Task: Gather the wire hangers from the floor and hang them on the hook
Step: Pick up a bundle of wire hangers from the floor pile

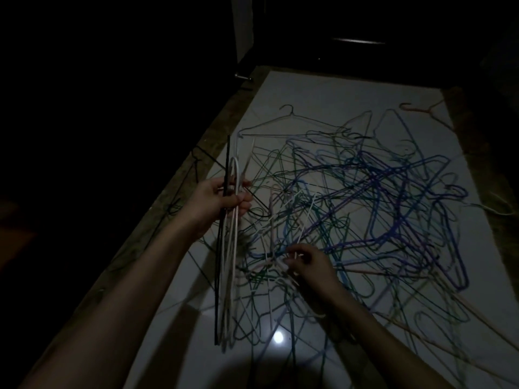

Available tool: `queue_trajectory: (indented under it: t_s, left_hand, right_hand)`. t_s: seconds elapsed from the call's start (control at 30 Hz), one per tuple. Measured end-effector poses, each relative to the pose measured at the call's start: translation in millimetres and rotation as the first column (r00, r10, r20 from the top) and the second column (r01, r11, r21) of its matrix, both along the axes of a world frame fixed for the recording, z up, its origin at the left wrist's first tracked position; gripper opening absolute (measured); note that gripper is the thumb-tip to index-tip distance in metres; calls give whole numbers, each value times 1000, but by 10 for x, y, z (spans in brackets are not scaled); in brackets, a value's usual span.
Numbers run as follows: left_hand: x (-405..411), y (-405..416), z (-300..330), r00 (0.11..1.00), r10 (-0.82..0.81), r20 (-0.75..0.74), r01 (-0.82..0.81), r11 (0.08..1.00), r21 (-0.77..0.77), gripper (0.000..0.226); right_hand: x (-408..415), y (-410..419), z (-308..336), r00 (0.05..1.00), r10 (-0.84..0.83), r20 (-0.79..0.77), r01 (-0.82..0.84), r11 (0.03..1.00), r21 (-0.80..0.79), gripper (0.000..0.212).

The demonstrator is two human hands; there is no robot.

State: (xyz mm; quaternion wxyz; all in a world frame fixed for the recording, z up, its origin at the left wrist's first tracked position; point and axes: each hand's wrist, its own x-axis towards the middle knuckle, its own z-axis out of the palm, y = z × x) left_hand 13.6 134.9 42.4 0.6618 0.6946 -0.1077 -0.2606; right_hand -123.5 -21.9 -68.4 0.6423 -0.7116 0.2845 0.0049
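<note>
The left hand point(224, 199) grips a bundle of black and white wire hangers point(229, 256), hooks hidden in the fist. The right hand point(304, 263) pinches a white hanger point(276, 263) in the blurred, tangled pile point(379, 209) on the glossy white floor point(323, 91); darkness swallows the surroundings.

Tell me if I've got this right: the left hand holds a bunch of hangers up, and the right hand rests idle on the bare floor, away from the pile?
Not quite. The left hand does hold a bunch of hangers up, but the right hand isn't idle or away from the pile: the head view shows it reaching into the near edge of the tangle, fingers pinching a pale hanger.
</note>
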Motion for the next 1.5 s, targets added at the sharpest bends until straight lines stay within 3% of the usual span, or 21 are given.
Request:
queue_trajectory:
  t_s: [0.17,0.4,0.47,0.73,0.93,1.23,1.5]
  left_hand:
    - [31,39,-113,1000,-15,4,14,998,57,23]
    - [-23,-85,-184,1000,-9,14,8,997,82,23]
    - [-34,-136,-165,1000,-5,18,3,996,89,22]
    - [-111,-198,-66,998,-49,48,42,989,141,20]
    - [-160,-126,-26,997,-54,48,45,985,166,19]
    - [-137,46,-13,995,-19,96,-8,962,273,18]
    - [-77,-124,364,993,-13,115,-7,985,175,15]
  right_hand:
    - [84,-287,72,990,-141,13,139,985,100,21]
    - [60,-666,195,989,-136,51,144,956,-257,27]
    - [29,-719,199,990,-131,47,139,946,-292,27]
    - [-93,-787,200,982,-162,94,179,961,-212,9]
    - [-137,-606,211,983,-138,122,148,986,-73,12]
    - [-47,-350,354,985,-99,142,105,994,-31,12]
    - [130,-596,953,976,-58,211,28,989,142,11]
